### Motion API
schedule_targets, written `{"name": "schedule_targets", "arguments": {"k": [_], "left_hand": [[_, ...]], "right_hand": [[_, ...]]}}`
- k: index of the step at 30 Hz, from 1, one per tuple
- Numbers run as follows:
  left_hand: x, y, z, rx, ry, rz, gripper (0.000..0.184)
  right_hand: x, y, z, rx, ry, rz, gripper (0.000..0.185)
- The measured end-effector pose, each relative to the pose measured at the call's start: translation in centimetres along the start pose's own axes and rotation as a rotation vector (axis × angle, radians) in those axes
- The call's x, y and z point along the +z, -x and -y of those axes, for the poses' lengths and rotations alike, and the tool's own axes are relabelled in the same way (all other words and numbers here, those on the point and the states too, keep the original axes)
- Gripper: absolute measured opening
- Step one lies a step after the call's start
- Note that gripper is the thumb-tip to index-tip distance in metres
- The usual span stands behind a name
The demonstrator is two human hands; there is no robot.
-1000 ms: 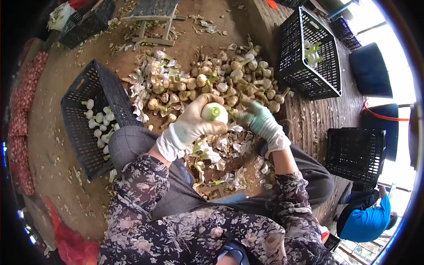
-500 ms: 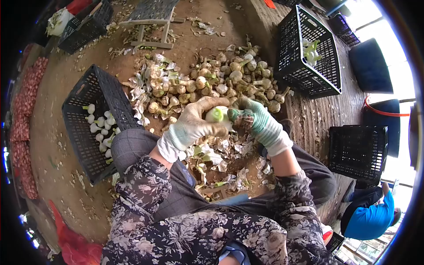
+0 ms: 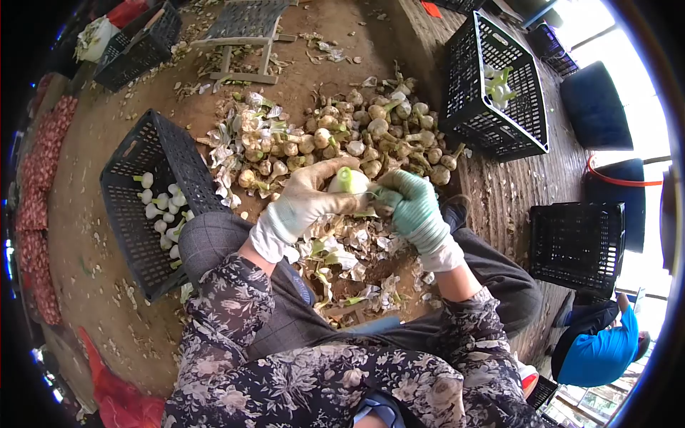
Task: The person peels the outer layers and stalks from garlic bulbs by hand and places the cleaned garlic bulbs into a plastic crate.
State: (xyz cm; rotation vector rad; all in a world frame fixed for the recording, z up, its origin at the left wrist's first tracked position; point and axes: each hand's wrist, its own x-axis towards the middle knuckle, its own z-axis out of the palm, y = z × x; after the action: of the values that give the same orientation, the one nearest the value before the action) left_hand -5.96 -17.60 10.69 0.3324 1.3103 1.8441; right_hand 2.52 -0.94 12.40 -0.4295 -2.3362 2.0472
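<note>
Both my hands wear knitted gloves with pale green and white cuffs. My left hand [image 3: 305, 197] is closed around a white garlic bulb [image 3: 348, 181], whose cut green stem points up toward me. At the bulb's right side, my right hand [image 3: 408, 202] has its fingers curled and pressed together; what they pinch is too small to make out. Beyond my hands lies a heap of unpeeled garlic bulbs [image 3: 378, 128] with brownish skins. Loose peeled skins [image 3: 346, 258] cover the ground below my hands, between my legs.
A black crate [image 3: 160, 203] on the left holds several white bulbs. Another black crate [image 3: 496, 89] at upper right has a few. A low stool [image 3: 246, 43] stands at the back. Red net sacks [image 3: 44, 200] line the left edge. A person in blue [image 3: 598, 353] sits at lower right.
The bulb has tilted, its stem end now pointing further upward. My right hand has turned, its fingers curling lower along the bulb's side.
</note>
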Motion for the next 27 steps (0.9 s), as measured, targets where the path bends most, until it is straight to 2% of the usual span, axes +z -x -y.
{"name": "schedule_targets", "arguments": {"k": [3,4,6,7,8,10,11,12,13,14,15,16,17,18,20,23,24,27], "left_hand": [[-0.2,0.0,0.3,0.069,-0.012,0.05,0.043],[-0.1,0.0,0.4,0.083,0.049,-0.029,0.039],[0.9,-0.1,0.1,0.099,0.167,-0.195,0.031],[1.0,-0.1,0.2,0.108,0.223,-0.279,0.028],[1.0,-0.4,0.4,0.148,0.374,-0.31,0.027],[0.4,0.0,-0.1,0.142,0.527,-0.198,0.025],[-0.2,-0.3,0.9,0.166,0.542,-0.176,0.027],[-0.3,-0.3,0.9,0.201,0.53,-0.168,0.026],[-1.4,-0.8,2.0,0.197,0.674,-0.067,0.027],[-1.6,-1.4,1.9,0.193,0.733,-0.087,0.027],[-1.4,-1.8,1.2,0.19,0.793,-0.108,0.028],[-0.9,-1.9,0.7,0.189,0.781,-0.273,0.029],[-0.8,-1.8,0.3,0.165,0.755,-0.348,0.032],[-1.7,-1.9,0.8,-0.004,0.802,-0.375,0.037],[-2.2,-2.5,1.7,0.045,0.756,-0.312,0.045],[-0.2,-2.8,1.4,-0.048,0.865,-0.418,0.048],[-0.2,-2.9,1.8,-0.061,0.775,-0.388,0.049],[-1.0,-2.6,2.8,-0.058,0.522,-0.404,0.052]], "right_hand": [[0.8,-0.5,-0.6,-0.155,0.088,-0.085,0.01],[1.0,-0.2,-0.4,-0.246,0.289,-0.089,0.01],[2.6,0.8,1.7,-0.29,0.384,-0.059,0.011],[3.4,0.7,1.3,-0.494,0.507,-0.099,0.012],[4.0,1.1,2.3,-0.467,0.57,-0.105,0.012],[4.0,0.3,1.5,-0.223,0.118,-0.101,0.009],[3.6,-1.2,-0.6,-0.089,-0.132,-0.204,0.007],[3.2,-2.1,-1.8,-0.078,0.225,-0.325,0.011],[3.0,-3.4,-5.7,0.154,0.543,-0.017,0.014],[2.8,-4.5,-8.8,0.386,0.849,0.287,0.018],[2.7,-3.9,-9.2,0.28,0.905,0.385,0.023],[2.8,-2.9,-9.8,0.181,0.96,0.493,0.028],[2.8,-2.9,-9.0,0.092,0.841,0.333,0.033],[2.2,-2.6,-8.7,-0.119,0.731,0.191,0.045],[1.2,-4.3,-8.5,-0.127,0.224,0.204,0.053],[2.8,-3.5,-2.3,0.081,-0.197,0.123,0.057],[3.4,-3.4,-2.5,-0.01,-0.283,0.176,0.058],[3.0,-3.4,-2.3,0.162,-0.435,0.13,0.063]]}}
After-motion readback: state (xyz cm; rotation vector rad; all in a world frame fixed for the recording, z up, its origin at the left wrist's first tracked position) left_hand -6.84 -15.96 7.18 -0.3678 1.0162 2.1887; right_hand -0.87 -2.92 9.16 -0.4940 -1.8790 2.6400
